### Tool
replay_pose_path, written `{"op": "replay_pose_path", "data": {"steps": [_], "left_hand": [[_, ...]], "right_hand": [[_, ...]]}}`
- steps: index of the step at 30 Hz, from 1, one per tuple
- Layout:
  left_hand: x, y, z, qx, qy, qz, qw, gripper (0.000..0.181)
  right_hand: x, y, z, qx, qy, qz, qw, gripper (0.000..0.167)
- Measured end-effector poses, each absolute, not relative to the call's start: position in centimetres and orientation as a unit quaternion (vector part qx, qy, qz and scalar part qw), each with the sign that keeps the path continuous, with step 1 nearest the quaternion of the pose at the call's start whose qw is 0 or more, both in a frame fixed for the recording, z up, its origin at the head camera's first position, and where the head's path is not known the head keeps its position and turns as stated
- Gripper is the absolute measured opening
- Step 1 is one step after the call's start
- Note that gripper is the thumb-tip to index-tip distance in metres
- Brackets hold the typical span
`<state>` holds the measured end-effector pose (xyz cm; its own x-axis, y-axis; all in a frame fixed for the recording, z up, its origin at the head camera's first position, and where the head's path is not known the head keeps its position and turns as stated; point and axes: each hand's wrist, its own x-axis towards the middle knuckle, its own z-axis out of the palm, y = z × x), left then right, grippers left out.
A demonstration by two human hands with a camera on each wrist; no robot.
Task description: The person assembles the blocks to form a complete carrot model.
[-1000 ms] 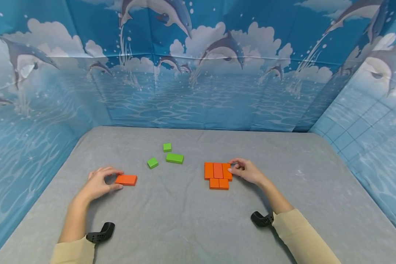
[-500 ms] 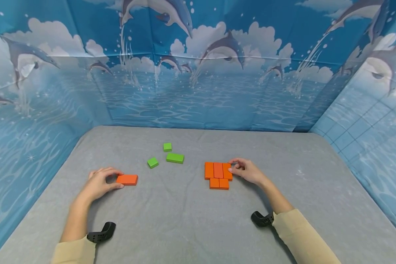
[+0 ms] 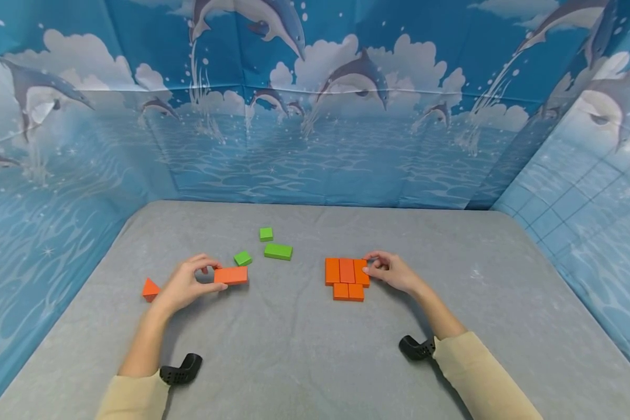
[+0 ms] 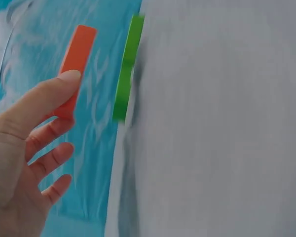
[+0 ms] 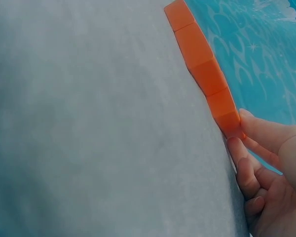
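Seems, judging from the pose, to be at a stage between picking up and setting down: clamping a loose orange block (image 3: pixel 231 275) between thumb and fingertips of the left hand (image 3: pixel 188 284), apparently raised off the bench (image 3: pixel 294 344), well apart from the packed orange group (image 3: pixel 347 271). On the other side, pinching the outer edge of that group's rightmost block (image 3: pixel 359 276) with thumb and curled fingers of the right hand (image 3: pixel 394 274), probably to steady the far row of three and the abutting near pair. Next, likely calls for keeping the left grip firm and the block level, with the right grip light enough not to part the seams. Watch the far edge of the held block, just beside the small green block (image 3: pixel 242 258); pass clear, too, of the long green block (image 3: pixel 278 252) and the square green block (image 3: pixel 266 234) beyond. Avoid brushing the orange triangle (image 3: pixel 150 290), near the left wrist. Toward the group, offers a broad open stretch, wider still on the near side; at the back, ends against the dolphin curtain (image 3: pixel 315 151).
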<state>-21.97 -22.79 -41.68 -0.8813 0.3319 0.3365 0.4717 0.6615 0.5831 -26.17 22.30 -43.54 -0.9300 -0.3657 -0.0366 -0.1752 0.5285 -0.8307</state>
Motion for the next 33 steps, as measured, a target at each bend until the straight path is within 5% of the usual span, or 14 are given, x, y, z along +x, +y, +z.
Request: {"op": "replay_pose_path", "data": {"steps": [15,33], "left_hand": [[-21.9,-10.4,-40.6,-0.261,-0.880,-0.394,0.054,0.034],[-19.2,-1.3,-42.3,-0.283,-0.900,-0.321,0.084,0.034]], "right_hand": [[-26.2,22.3,-43.6,-0.155,0.871,-0.456,0.100,0.030],[-26.2,22.4,-43.7,-0.162,0.873,-0.452,0.086,0.031]]}}
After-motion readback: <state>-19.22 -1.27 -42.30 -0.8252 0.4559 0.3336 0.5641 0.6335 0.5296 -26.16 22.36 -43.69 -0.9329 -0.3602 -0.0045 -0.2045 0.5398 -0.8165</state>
